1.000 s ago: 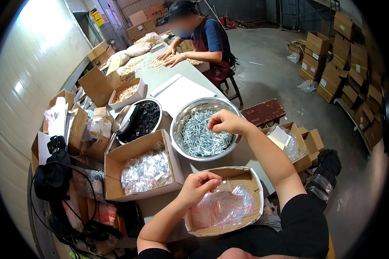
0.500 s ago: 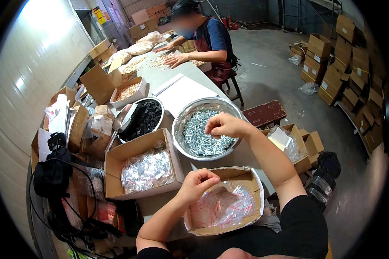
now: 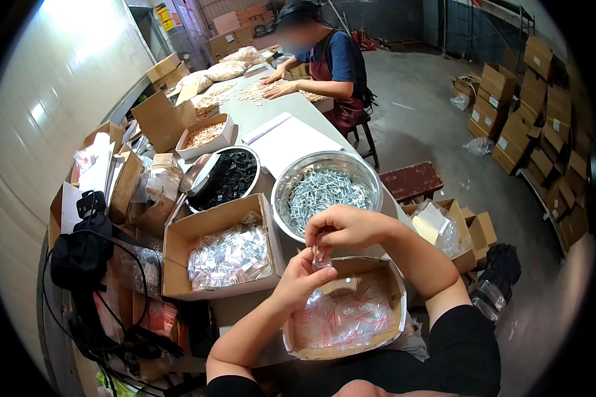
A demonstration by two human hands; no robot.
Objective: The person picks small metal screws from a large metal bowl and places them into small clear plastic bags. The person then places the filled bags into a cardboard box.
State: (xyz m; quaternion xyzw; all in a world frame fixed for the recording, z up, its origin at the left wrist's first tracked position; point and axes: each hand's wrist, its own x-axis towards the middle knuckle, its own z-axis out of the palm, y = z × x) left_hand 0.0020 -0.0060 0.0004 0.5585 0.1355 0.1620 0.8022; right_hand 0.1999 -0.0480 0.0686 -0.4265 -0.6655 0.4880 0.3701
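My left hand [image 3: 299, 278] is closed on a small clear plastic bag [image 3: 322, 257], held above the near edge of the metal bowl. My right hand [image 3: 347, 226] meets it from the right, fingertips pinched at the bag's upper end; what they hold is hidden. Just beyond is the steel bowl [image 3: 279, 192], heaped with silvery screws [image 3: 328, 188]. Under my hands lies a shallow cardboard tray [image 3: 398, 298] of flat clear bags with red lines [image 3: 344, 317]. To the left, an open carton [image 3: 172, 264] contains many small clear packets [image 3: 228, 258].
A white tub of black parts [image 3: 228, 175] and a box of wooden pieces [image 3: 205, 135] stand farther back. White sheets [image 3: 298, 142] lie on the table. Across it, a co-worker [image 3: 334, 73] handles wooden pieces. A stool [image 3: 412, 180] and an open carton [image 3: 453, 228] are right.
My right hand has come from over the screws toward me and met my left hand. The clear bag now shows between them. The view has shifted slightly.
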